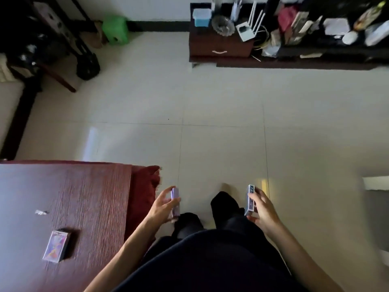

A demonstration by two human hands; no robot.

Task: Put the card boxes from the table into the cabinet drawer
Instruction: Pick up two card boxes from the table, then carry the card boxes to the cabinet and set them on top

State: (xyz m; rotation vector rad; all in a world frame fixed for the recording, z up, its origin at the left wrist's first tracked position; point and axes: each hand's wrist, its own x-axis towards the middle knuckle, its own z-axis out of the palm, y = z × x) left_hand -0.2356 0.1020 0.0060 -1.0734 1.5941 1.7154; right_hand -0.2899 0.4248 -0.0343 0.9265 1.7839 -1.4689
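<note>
My left hand (162, 205) grips a purple card box (175, 202) on edge, just right of the table corner and above the floor. A blue-purple card box (250, 200) stands upright in my right hand (262, 209), level with the left one. One more card box (55, 245), with a colourful face, lies flat on the red-brown wooden table (88, 197) at the lower left. Across the tiled floor, at the top of the view, stands the dark cabinet (219, 44); its drawer (220, 50) with a pale curved handle is closed.
A small crumpled wrapper (41, 212) lies on the table. A red cloth (145, 186) hangs at the table's right edge. On the cabinet top sit a blue box (201, 16), a white router (247, 28) and clutter. A green stool (115, 29) stands far left.
</note>
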